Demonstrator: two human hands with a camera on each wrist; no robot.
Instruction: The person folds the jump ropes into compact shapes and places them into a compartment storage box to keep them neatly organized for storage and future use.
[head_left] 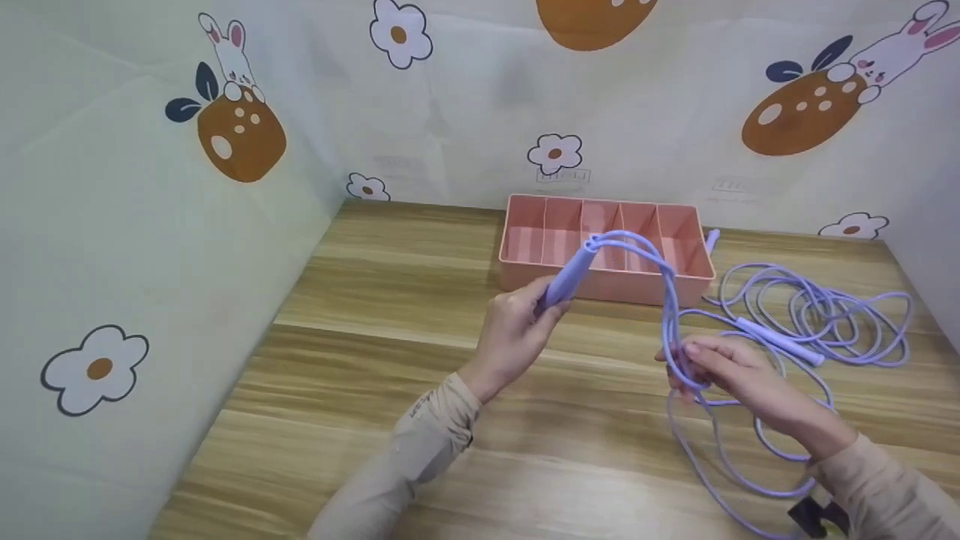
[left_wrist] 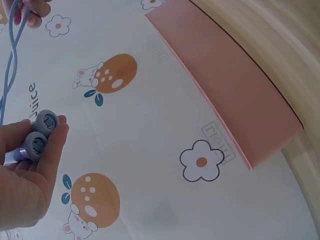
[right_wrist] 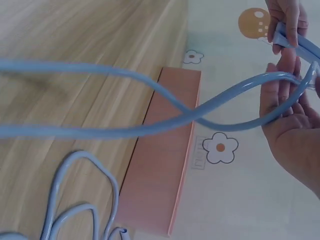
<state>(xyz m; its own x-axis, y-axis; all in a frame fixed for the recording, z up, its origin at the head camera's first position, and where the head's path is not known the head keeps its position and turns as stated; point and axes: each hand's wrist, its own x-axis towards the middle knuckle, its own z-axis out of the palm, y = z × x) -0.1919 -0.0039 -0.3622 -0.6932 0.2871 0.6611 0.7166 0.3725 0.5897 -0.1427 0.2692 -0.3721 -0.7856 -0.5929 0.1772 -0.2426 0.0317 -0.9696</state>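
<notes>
Plainly, left fingers (left_wrist: pixel 54 152) grip two handles (head_left: pixel 571 274); right fingers (head_left: pixel 712 360) seemingly pinch cord (head_left: pixel 670 315).

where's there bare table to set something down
Mainly the table left of the box, between the left wall and left hand. A smaller patch lies between the left sleeve and the rope loops below the right hand. Crowded: right of the box, with the rope pile.

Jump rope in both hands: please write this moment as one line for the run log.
left hand: grips two handles | right hand: holds doubled cord | second rope: loosely coiled on table beside pink box
</notes>
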